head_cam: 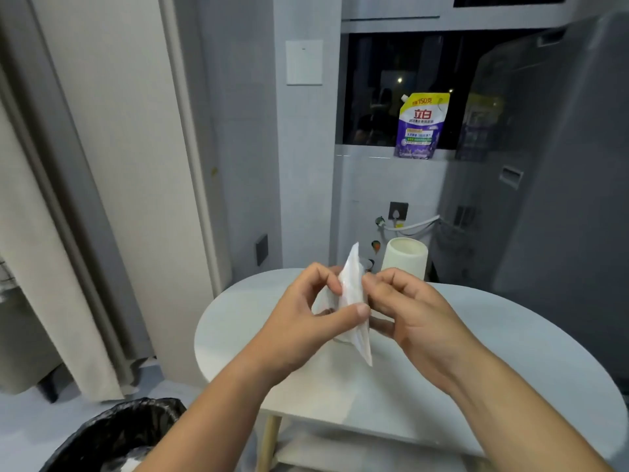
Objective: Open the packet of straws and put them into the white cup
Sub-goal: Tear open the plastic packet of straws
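From the head view, both forearms reach in from below over the white table (pixel 476 352). The left hand (pixel 306 311) and right hand (pixel 408 311) pinch the packet of straws (pixel 354 301) between curled fingers and thumbs, held upright above the tabletop. The white cup (pixel 405 260) stands just behind.

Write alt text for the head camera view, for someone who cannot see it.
Seen from above, the left hand and right hand both pinch a clear packet of straws, held above a rounded white table. A white cup stands upright on the table behind the hands, and a black-lined bin sits on the floor at lower left.
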`<state>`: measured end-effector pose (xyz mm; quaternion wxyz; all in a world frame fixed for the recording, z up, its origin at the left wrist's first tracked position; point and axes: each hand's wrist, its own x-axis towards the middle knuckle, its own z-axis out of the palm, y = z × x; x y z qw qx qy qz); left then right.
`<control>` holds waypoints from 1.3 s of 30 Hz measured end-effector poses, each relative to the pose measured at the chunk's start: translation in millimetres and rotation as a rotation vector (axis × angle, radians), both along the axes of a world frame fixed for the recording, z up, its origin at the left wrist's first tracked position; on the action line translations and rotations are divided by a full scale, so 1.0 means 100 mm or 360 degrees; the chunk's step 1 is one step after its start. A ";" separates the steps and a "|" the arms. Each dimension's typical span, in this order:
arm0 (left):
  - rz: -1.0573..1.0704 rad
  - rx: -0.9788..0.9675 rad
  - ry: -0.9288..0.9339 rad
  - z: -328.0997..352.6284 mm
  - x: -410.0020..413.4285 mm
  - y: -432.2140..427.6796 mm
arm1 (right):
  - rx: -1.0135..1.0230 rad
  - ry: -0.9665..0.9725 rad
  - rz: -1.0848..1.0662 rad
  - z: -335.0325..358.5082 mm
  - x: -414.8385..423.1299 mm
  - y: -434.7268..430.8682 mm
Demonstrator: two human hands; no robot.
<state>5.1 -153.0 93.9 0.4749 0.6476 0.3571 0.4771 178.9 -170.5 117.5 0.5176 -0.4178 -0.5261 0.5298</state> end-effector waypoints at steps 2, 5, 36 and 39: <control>-0.0040 0.0034 0.0028 -0.01 0.00 -0.01 | 0.0022 -0.0006 -0.0003 -0.01 0.01 0.00; -0.0051 0.0043 -0.0030 -0.02 0.01 0.00 | 0.0035 -0.0017 -0.0019 -0.03 -0.01 -0.01; 0.0004 0.0044 -0.0099 -0.10 -0.05 -0.05 | 0.0100 -0.0228 -0.0044 -0.17 -0.07 -0.01; 0.0053 0.0028 -0.0098 -0.09 -0.02 -0.06 | 0.0137 -0.0326 -0.0087 -0.18 -0.08 -0.02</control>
